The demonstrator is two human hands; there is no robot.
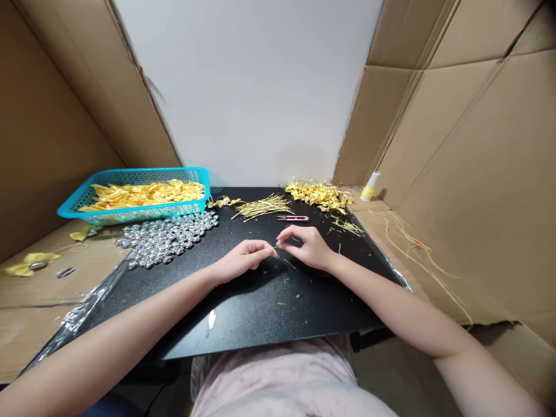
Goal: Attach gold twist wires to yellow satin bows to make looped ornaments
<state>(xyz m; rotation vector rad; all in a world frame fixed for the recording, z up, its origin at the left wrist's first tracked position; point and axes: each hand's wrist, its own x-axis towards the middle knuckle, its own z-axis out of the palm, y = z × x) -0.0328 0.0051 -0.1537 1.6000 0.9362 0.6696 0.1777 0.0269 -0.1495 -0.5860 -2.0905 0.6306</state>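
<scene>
My left hand (243, 259) and my right hand (304, 246) meet over the middle of the black board (243, 313), fingertips almost touching. Both are pinched shut on something thin and small between them, too fine to name. Just beyond my hands lie a bundle of gold wire pieces (263, 207) and small pink snips (293, 218). A heap of shiny silver beads (167, 237) lies left of my left hand. A pile of gold ribbon bows (319, 194) sits at the far right of the board.
A turquoise basket (130, 215) filled with yellow ribbon pieces stands at the back left. A yellow thread spool (370, 186) stands at the back right. Cardboard walls close in both sides. Loose yellow threads (417, 255) trail over the cardboard on the right.
</scene>
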